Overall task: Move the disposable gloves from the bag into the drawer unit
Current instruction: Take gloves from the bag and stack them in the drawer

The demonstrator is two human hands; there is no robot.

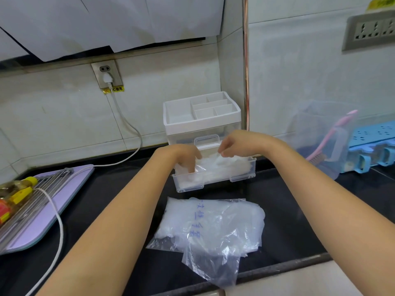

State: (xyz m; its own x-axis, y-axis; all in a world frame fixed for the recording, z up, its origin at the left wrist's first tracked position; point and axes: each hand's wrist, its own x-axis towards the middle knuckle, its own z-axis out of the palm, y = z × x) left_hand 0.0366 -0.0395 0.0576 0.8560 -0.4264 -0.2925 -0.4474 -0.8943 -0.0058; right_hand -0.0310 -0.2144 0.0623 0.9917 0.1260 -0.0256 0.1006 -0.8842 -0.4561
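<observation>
A white and clear drawer unit stands against the back wall, its lower drawer pulled out over the black counter. A heap of thin clear disposable gloves fills the drawer. My left hand reaches into the drawer's left end with fingers down on the gloves. At the back of the drawer my right hand pinches the gloves. The clear plastic bag with blue writing lies flat on the counter in front of the drawer, with more gloves inside.
A purple board with a metal rack and an oil bottle sits at the left. A white cable runs from the wall socket across it. At the right stand a clear jug holding a pink brush and a blue rack.
</observation>
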